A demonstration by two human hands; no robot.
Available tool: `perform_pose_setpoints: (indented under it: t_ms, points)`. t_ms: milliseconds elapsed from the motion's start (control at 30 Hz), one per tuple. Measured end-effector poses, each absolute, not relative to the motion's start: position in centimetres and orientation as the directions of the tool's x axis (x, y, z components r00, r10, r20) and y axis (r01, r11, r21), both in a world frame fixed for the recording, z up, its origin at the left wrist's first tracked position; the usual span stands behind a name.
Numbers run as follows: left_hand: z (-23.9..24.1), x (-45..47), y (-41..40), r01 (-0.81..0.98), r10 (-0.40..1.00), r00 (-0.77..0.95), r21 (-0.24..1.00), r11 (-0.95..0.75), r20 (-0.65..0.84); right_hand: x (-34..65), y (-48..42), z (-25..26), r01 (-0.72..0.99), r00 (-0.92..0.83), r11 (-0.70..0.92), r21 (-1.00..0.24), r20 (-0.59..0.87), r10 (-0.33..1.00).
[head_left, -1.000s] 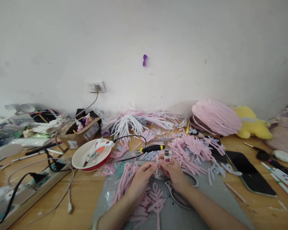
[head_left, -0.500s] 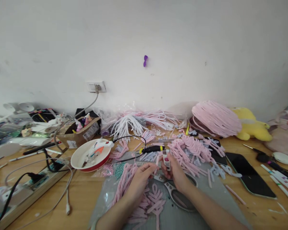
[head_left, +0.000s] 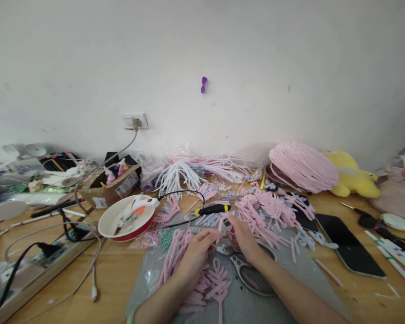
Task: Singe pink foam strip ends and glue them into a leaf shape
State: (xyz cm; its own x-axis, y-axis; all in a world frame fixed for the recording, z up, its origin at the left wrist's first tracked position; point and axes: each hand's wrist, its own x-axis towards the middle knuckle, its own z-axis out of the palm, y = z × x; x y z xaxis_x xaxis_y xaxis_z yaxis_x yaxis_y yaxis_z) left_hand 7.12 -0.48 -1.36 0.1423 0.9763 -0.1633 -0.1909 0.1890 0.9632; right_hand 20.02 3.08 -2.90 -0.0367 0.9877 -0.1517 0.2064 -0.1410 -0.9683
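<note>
My left hand (head_left: 202,245) pinches a short pink pipe cleaner (head_left: 220,223) upright between thumb and fingertips. Close beside it, my right hand (head_left: 242,236) is wrapped round a lighter (head_left: 227,222), whose metal top faces the pipe cleaner; no flame can be made out. Grey-handled scissors (head_left: 253,272) lie on the grey mat under my right wrist. Looped pink pipe cleaners (head_left: 175,256) are heaped beside my left forearm. A leaf-shaped pink piece (head_left: 219,283) rests flat between my forearms.
A red-and-white bowl (head_left: 106,225) holds a glue gun (head_left: 143,203). Pink pipe-cleaner pieces (head_left: 273,209) pile up behind my right hand, near black-and-yellow pliers (head_left: 212,209). A phone (head_left: 351,245) lies to the right. At left is a power strip (head_left: 47,270) with cables.
The lighter has tilted in my right hand, so its metal top now points toward the pipe cleaner and its printed side is mostly hidden. My left hand has hardly moved.
</note>
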Motion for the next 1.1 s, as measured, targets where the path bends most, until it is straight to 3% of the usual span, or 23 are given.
perform_pose_setpoints:
  t_ms: [300, 600, 867, 1100]
  points:
    - [-1.5, 7.1, -0.5, -0.220, 0.978, 0.132, 0.958, 0.186, -0.159, 19.9, 3.2, -3.4, 0.347, -0.027, -0.072, -0.935, -0.087, 0.996]
    - [-1.8, 7.0, -0.3, -0.220, 0.979, 0.127, 0.958, 0.182, -0.157, 20.3, 3.6, -4.6, 0.457, -0.090, 0.103, -0.884, 0.069, 0.994]
    - [-1.9, 7.0, -0.3, -0.236, 0.974, 0.138, 0.949, 0.207, -0.178, 20.5, 3.8, -4.5, 0.301, -0.053, -0.006, -0.954, -0.023, 0.998]
    - [-1.8, 6.9, -0.4, -0.224, 0.979, 0.158, 0.960, 0.165, -0.132, 19.9, 3.1, -3.6, 0.133, -0.087, -0.251, -0.959, -0.263, 0.961]
